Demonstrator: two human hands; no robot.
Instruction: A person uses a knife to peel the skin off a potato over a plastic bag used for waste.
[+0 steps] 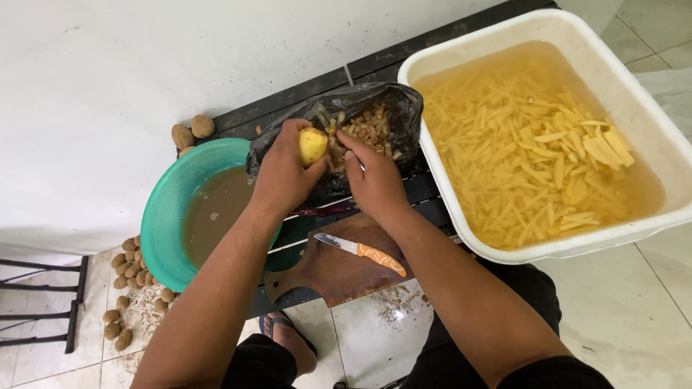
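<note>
A person's left hand (282, 175) grips a half-peeled yellow potato (313, 145), fingers wrapped round it, above the middle of a dark slatted bench (288, 101). The right hand (372, 180) meets the potato from three o'clock, fingers curled closed; what it grips cannot be made out. Directly behind both hands, at twelve o'clock, an open black plastic bag (389, 108) holds brown peelings. At nine o'clock sits a green basin (162, 216) of murky water. At six o'clock a wooden cutting board (339, 270) carries an orange-handled knife (360, 252). At three o'clock a white tub (627, 94) holds potato sticks in water. Unpeeled potatoes (126, 277) lie on the floor at eight o'clock.
</note>
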